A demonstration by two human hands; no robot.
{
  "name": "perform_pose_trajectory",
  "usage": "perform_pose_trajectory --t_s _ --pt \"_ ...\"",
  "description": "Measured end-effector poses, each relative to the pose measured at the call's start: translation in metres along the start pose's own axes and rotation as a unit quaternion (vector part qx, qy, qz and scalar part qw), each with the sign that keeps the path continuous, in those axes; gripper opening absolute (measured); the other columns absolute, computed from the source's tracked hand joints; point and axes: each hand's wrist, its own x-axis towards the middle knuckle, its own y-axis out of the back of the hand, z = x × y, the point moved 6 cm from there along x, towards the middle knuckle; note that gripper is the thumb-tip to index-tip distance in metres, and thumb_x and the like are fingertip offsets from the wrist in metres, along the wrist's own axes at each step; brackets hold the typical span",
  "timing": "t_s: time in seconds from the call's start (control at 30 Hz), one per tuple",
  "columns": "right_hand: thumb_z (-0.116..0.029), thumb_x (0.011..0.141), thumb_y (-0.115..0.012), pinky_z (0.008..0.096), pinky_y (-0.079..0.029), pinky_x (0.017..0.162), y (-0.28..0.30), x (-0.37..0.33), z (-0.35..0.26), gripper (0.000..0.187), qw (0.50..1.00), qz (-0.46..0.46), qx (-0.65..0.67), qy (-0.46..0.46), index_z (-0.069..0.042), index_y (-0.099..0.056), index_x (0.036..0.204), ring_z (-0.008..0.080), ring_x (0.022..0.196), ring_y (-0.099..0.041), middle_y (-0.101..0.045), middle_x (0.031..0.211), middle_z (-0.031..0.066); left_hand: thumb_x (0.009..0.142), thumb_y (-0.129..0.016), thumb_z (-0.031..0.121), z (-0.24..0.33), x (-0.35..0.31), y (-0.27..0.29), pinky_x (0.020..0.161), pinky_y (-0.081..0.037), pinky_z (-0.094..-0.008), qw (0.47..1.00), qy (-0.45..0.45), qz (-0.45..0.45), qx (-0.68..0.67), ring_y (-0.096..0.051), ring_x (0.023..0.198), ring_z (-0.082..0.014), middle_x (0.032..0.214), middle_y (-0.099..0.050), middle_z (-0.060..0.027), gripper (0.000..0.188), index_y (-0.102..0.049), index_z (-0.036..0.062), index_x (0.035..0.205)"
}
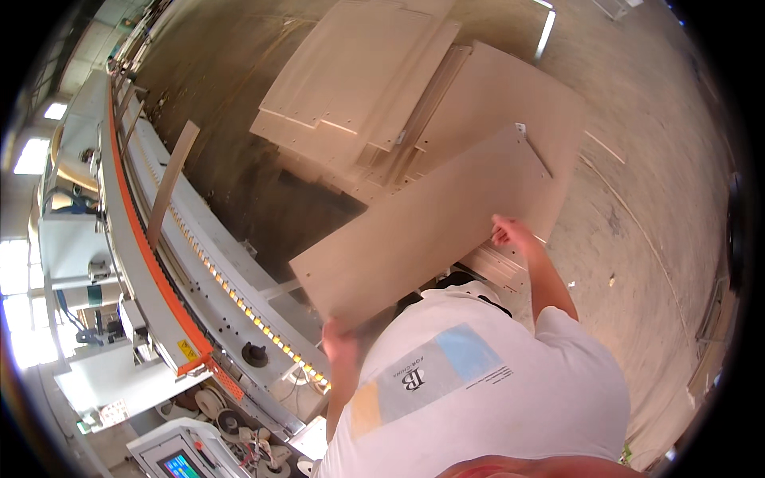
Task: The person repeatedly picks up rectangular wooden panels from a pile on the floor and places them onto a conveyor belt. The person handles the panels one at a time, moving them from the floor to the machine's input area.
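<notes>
A long brown board panel [422, 215] lies tilted across my front, with small holes near its ends. My left hand [339, 341] grips its near left corner; the fingers there are blurred and partly hidden. At the panel's near long edge, toward the right, my right hand [511, 232] is closed with its fingers curled on the edge. The panel's far right end overlaps a larger brown board [518, 88] beneath it. More stacked strips [494, 267] show below my right hand.
Beyond the panel rises a pile of brown boards [358, 64]. A long machine with an orange rail [151, 263] and yellow rollers runs along my left. One narrow strip [171, 183] leans across it. A control screen [179, 464] sits at the lower left. Concrete floor [629, 215] stretches to the right.
</notes>
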Motion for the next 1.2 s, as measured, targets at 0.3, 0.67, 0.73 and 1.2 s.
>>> perform_pose_trajectory --t_s 0.3,0.67,0.73,1.2 --pt "-0.054 0.097 -0.048 0.0471 -0.044 0.105 0.100 0.082 -0.016 0.062 0.853 0.323 -0.404 0.075 -0.001 -0.063 0.125 0.0382 0.126 -0.057 -0.063 0.130 0.0213 0.093 -0.072 0.037 0.043 0.001 0.143 0.085 -0.056 -0.0303 0.965 -0.172 0.143 -0.136 -0.068 0.101 -0.0170 0.113 -0.070 -0.0018 0.040 -0.063 0.0096 0.121" --pt "-0.069 0.099 -0.025 0.0483 -0.034 0.115 0.075 0.120 0.001 0.086 0.881 0.285 -0.375 -0.049 0.001 -0.056 0.139 0.0390 0.138 -0.047 -0.055 0.145 0.0211 0.098 -0.067 0.032 0.052 0.008 0.187 0.076 -0.055 -0.0276 0.944 -0.187 0.188 -0.197 -0.067 0.094 -0.0123 0.106 -0.070 0.0019 0.025 -0.066 0.0127 0.114" --pt "-0.066 0.100 -0.028 0.0464 -0.036 0.114 0.048 0.110 -0.013 0.084 0.893 0.261 -0.367 -0.016 0.002 -0.056 0.138 0.0375 0.137 -0.049 -0.056 0.144 0.0206 0.100 -0.065 0.032 0.056 0.005 0.205 0.077 -0.055 -0.0277 0.933 -0.212 0.207 -0.203 -0.067 0.094 -0.0123 0.105 -0.070 0.0018 0.024 -0.067 0.0123 0.112" --pt "-0.049 0.099 -0.050 0.0380 -0.048 0.100 -0.256 0.072 -0.069 0.064 0.984 0.059 -0.122 0.117 0.007 -0.062 0.128 0.0279 0.118 -0.062 -0.066 0.129 0.0148 0.100 -0.058 0.013 0.056 -0.007 0.392 0.077 -0.057 -0.0366 0.850 -0.295 0.298 -0.318 -0.066 0.090 -0.0191 0.103 -0.066 -0.0076 0.015 -0.059 0.0008 0.109"
